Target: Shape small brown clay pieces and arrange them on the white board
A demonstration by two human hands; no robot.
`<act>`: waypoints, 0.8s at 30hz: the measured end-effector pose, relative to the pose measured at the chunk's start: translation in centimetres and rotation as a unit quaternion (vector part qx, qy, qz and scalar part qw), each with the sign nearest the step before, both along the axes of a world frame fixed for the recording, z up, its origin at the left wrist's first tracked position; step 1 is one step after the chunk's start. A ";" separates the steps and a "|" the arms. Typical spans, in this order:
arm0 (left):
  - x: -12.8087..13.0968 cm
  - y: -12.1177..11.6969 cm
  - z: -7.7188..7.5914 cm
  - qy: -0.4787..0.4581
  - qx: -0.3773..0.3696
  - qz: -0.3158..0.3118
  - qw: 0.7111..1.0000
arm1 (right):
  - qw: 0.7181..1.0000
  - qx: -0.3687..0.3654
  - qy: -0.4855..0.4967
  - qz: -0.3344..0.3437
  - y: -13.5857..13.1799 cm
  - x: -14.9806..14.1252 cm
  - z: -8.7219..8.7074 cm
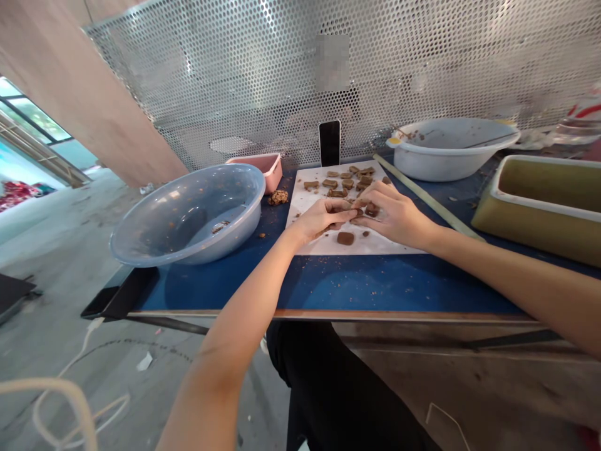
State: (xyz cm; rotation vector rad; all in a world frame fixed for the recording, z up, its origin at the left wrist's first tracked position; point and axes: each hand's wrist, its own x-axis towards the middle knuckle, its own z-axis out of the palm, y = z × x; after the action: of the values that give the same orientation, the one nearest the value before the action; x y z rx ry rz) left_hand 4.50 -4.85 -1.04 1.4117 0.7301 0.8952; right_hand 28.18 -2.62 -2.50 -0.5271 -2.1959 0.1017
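Over a white sheet [305,243], my left hand [323,218] and my right hand [392,212] meet with their fingertips bent inward. Both are closed on a small brown piece [359,213] that looks like clay or dough, mostly hidden by the fingers. A flat, rounded square brown piece [345,238] lies just in front of the hands, with crumbs beside it. Several moulded brown pieces [330,183] are spread over the far part of the sheet. Another dark brown lump [372,210] shows by the right fingers.
A large translucent blue basin [141,241] stands left, beside a pink tub [273,174] and a crumbly brown lump [278,198]. A phone [329,143] leans on the perforated metal panel [244,81]. To the right are a long stick [429,199], a white basin [434,164] and an olive planter [539,220].
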 end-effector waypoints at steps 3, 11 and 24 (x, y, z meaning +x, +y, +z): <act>-0.1 0.2 -0.1 0.003 0.001 0.014 1.000 | 1.000 -0.001 0.029 -0.012 0.1 0.0 -0.2; -0.5 0.8 -0.8 0.025 0.055 0.012 0.998 | 0.998 0.021 0.056 0.000 0.2 -0.2 0.0; -0.5 0.8 -0.7 0.040 0.065 0.029 0.997 | 0.998 0.034 0.050 -0.012 0.1 -0.2 0.1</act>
State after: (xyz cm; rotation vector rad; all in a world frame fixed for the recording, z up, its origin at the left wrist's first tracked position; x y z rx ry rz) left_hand 4.00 -4.03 -1.73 1.5555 0.7892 0.9500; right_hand 28.00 -2.48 -2.44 -0.5000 -2.0881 0.0394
